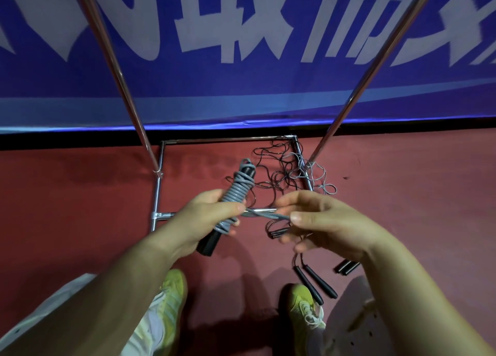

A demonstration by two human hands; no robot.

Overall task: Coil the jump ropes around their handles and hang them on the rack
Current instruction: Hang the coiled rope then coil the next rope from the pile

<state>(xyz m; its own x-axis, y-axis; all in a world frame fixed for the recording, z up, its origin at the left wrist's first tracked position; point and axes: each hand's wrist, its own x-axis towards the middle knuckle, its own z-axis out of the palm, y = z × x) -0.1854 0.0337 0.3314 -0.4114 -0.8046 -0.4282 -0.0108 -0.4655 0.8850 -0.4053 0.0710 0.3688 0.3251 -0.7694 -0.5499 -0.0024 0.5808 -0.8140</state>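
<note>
Item: grey jump rope (236, 194), mostly coiled around its paired black handles (208, 244). The left hand (212, 216) is gripping the bundle, whose long axis is running from lower left up toward the rack (158, 184). The free tail (268, 215) is stretching rightward from the bundle, and the right hand (322, 221) is pinching its end between thumb and fingers; that hand is the nearer to the tail. Other ropes (284, 168) and black handles (316, 280) are lying on the red floor (80, 194) below.
</note>
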